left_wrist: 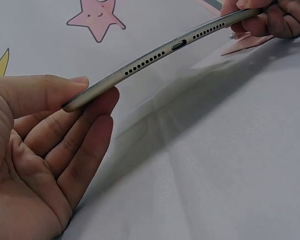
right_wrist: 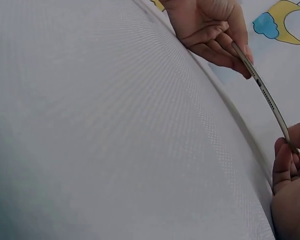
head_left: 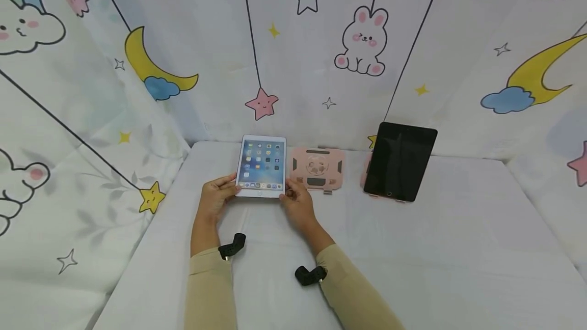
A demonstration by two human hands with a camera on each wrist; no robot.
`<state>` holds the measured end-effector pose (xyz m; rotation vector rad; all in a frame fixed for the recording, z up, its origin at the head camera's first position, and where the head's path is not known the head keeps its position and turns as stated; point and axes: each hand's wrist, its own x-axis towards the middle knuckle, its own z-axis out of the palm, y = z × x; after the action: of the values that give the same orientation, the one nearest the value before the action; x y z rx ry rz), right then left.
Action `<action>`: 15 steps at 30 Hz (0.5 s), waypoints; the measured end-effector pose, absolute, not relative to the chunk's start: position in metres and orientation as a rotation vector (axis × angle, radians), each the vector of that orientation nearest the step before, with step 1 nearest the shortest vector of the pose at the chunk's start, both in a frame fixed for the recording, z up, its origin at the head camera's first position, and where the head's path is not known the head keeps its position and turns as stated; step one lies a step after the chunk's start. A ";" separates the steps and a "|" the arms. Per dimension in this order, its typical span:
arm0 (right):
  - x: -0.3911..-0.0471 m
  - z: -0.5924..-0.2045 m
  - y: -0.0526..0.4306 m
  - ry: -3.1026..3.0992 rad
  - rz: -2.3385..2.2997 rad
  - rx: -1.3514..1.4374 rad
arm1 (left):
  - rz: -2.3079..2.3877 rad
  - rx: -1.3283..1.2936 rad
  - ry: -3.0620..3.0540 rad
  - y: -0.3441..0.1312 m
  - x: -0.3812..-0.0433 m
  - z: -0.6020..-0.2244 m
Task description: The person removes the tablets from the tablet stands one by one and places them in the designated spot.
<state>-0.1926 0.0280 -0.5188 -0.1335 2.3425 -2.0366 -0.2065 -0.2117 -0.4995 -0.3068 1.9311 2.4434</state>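
A white-framed tablet [head_left: 261, 166] with a lit screen of app icons is held up by both hands, one at each lower corner. My left hand [head_left: 214, 197] pinches its left corner, thumb on top and fingers beneath, as the left wrist view shows. On the other side my right hand [head_left: 298, 205] pinches the right corner between thumb and fingers. The tablet's bottom edge [left_wrist: 177, 46], with a charging port and speaker holes, is raised over the table and casts a shadow. Just right of the tablet lies a pink tablet case [head_left: 317, 168], near my right hand.
Farther right, a black tablet [head_left: 400, 162] with a dark screen leans at a tilt, a pink edge showing under it. A white cloth covers the table [head_left: 458, 248]. Behind stands a curtain [head_left: 220, 55] printed with moons, stars and rabbits. Each wrist carries a small black camera [head_left: 233, 246].
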 end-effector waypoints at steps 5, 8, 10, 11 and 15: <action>-0.195 -0.516 0.026 2.429 -1.943 -0.036 | 2.293 -0.334 2.046 -0.210 -0.207 -0.498; -0.197 -0.513 0.025 2.442 -1.914 -0.004 | 2.189 -0.388 2.123 -0.210 -0.207 -0.498; -0.197 -0.512 0.024 2.448 -1.891 0.006 | 2.113 -0.430 2.176 -0.210 -0.208 -0.498; -0.197 -0.511 0.024 2.457 -1.871 0.010 | 2.075 -0.457 2.201 -0.210 -0.209 -0.498; -0.197 -0.509 0.020 2.499 -1.792 0.031 | 1.964 -0.531 2.285 -0.210 -0.208 -0.498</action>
<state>-0.1969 0.0204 -0.5094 0.0311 2.4985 -1.7918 -0.2083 -0.2099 -0.4981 -0.5313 2.2853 1.9641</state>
